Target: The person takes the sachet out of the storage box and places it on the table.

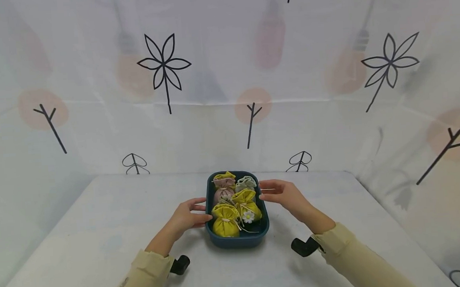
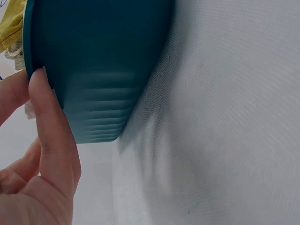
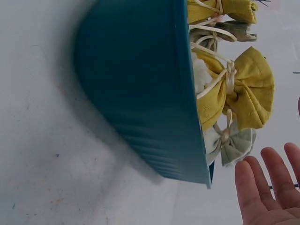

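Note:
A dark teal plastic tub [image 1: 238, 243] stands on the white table, filled with small drawstring pouches. Inside are a yellow pouch [image 1: 225, 228] at the near left, another yellow pouch [image 1: 244, 199] with a white flower, a pink pouch [image 1: 223, 188] with a yellow top, and a pale grey-green pouch [image 1: 246, 183] at the far right. My left hand [image 1: 184, 215] touches the tub's left rim with extended fingers. On the other side, my right hand [image 1: 286, 196] is beside the right rim, its relaxed fingers spread; the right wrist view shows them apart from the tub wall.
The white tabletop [image 1: 112, 229] stretches to both sides of the tub. Behind it hangs a pale cloth backdrop [image 1: 213, 131] printed with plants. Black wrist-worn devices [image 1: 180, 265] stick out below both sleeves.

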Demonstrator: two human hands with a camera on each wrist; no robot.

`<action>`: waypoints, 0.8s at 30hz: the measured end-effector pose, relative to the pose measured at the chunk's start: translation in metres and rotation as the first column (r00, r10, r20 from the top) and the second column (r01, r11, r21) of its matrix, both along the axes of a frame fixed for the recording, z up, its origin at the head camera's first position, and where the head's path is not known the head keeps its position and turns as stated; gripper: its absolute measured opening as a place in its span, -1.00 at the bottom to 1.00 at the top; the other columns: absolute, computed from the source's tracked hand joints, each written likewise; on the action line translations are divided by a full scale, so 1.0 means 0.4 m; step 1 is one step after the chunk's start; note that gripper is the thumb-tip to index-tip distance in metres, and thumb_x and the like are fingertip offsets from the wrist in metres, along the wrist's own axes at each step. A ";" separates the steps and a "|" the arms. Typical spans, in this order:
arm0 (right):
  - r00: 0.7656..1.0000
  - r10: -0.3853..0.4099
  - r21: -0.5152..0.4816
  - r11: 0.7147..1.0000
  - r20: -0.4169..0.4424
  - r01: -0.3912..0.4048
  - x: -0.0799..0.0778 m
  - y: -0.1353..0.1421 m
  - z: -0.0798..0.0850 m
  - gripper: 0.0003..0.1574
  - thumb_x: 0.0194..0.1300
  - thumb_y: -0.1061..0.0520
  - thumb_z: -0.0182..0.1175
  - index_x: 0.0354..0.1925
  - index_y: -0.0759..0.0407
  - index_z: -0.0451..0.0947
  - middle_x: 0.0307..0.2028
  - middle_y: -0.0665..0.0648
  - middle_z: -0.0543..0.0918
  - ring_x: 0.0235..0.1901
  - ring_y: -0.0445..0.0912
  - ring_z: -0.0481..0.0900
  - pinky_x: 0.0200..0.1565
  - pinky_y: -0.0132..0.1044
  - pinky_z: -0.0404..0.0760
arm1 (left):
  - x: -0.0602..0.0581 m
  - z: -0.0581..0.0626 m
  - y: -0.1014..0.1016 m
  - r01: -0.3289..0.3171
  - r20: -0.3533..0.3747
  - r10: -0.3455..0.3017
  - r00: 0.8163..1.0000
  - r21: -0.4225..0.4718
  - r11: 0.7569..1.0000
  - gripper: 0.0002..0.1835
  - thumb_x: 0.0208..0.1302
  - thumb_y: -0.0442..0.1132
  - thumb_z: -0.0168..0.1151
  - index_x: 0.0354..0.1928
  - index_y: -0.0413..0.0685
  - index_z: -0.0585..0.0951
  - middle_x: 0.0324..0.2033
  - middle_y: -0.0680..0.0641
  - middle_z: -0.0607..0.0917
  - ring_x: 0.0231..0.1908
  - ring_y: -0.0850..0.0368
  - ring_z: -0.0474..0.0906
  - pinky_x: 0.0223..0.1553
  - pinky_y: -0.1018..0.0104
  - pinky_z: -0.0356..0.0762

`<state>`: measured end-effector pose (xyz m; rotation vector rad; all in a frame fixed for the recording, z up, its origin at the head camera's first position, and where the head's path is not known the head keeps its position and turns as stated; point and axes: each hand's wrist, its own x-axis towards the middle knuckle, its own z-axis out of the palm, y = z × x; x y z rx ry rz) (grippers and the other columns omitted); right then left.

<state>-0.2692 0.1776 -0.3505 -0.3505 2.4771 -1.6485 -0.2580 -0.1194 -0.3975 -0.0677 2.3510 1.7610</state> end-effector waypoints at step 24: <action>0.991 0.110 0.005 0.994 0.070 -0.110 -0.060 -0.069 -0.004 -0.45 0.22 0.17 0.25 0.17 0.29 0.44 0.12 0.22 0.49 0.14 0.09 0.37 0.20 0.05 0.28 | 0.001 -0.003 0.000 -0.012 0.004 0.012 1.000 0.025 1.000 -0.27 0.00 -0.33 0.43 0.27 -0.09 0.38 -0.02 -0.18 0.55 -0.31 0.09 0.61 -0.28 0.24 0.62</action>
